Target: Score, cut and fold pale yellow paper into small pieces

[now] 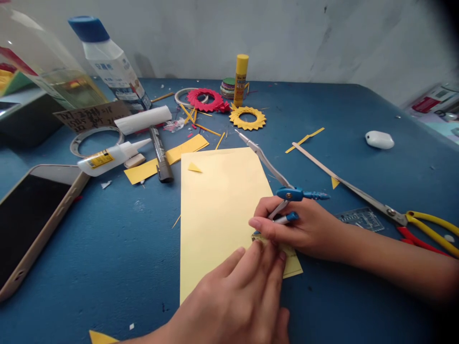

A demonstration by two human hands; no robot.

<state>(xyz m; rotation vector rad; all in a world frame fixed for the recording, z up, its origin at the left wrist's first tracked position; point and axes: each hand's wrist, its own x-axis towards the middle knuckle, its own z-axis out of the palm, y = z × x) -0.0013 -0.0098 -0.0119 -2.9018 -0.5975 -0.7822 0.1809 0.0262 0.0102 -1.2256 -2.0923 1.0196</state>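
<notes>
The right grip [307, 228] is grasping a drawing compass [290, 194] over the right side of the yellow paper [220, 205]; the left grip [244, 291], unclenched, is pressing the paper's near end against the counter [118, 258].

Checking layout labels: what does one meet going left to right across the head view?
Black-screened phone in a beige case → translucent plastic glue bottle with a yellow label → black cylindrical marker → red pleated paper ring → silver-and-blue drawing compass in the right hand → small white rounded object.
</notes>
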